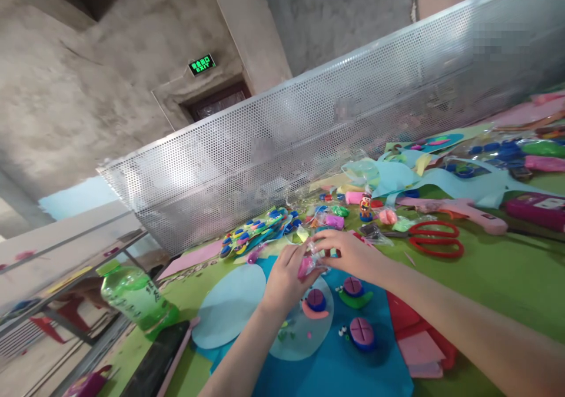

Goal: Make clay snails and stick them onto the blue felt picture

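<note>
My left hand [288,274] is closed around a pink lump of modelling clay in clear plastic wrap [305,266]. The fingers of my right hand [342,251] pinch the wrap from the other side. Below my hands, a pale blue paper oval [304,341] carries a clay snail [316,300] with a pink body and small green bits. Beside it, on the blue sheet [309,379], sit a green-bodied clay snail [354,290] and a purple-topped blue clay piece with eyes [362,333]. Another pale paper oval [229,305] lies to the left.
A green bottle [135,297] and a black phone-like slab [154,361] stand at the left edge. Red-handled scissors [436,238], a pink glue gun [468,208] and a small figurine [366,207] lie to the right. A perforated metal panel [265,149] borders the table's back.
</note>
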Demonstrator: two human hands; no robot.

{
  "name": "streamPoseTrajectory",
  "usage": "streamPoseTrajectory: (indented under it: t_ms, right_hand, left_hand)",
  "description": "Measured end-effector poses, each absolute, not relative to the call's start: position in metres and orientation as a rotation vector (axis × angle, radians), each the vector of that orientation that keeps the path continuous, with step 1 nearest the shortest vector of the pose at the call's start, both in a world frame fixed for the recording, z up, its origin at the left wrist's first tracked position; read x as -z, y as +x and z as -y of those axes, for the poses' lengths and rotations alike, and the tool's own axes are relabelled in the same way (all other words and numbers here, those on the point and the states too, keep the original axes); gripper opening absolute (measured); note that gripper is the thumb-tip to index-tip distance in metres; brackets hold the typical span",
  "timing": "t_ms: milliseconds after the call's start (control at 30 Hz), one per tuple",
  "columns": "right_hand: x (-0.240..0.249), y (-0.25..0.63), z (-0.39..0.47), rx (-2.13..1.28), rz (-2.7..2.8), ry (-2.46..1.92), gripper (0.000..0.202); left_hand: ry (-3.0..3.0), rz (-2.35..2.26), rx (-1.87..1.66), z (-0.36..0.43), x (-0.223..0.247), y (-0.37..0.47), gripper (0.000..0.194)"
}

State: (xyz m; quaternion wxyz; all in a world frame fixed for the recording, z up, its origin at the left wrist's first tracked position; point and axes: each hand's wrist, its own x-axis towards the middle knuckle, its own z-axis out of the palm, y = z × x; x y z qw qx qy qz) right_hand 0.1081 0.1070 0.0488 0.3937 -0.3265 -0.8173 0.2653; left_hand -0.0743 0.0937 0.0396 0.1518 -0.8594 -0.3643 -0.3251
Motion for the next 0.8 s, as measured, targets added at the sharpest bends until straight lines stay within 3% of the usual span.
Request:
streamPoseTrajectory:
  t_ms: [567, 667, 800]
  right_hand:
    - [-0.047, 0.110, -0.109, -0.685, 2.141, -0.687, 0.007]
    - [-0.052, 0.120, -0.119, -0.802, 1.909, -0.690, 0.003]
    - [-0.052, 0.134, -0.139, -0.886, 1.540, -0.819, 0.018]
  left_hand:
    - [-2.476, 0.902, 0.909, -0.097, -0.041, -0.074, 0.038]
    - [-2.369, 1.047, 0.965, -0.105, -0.042, -0.084, 0.041]
    - [-2.161, 1.333, 1.030, -0.123, -0.045, -0.109, 0.039]
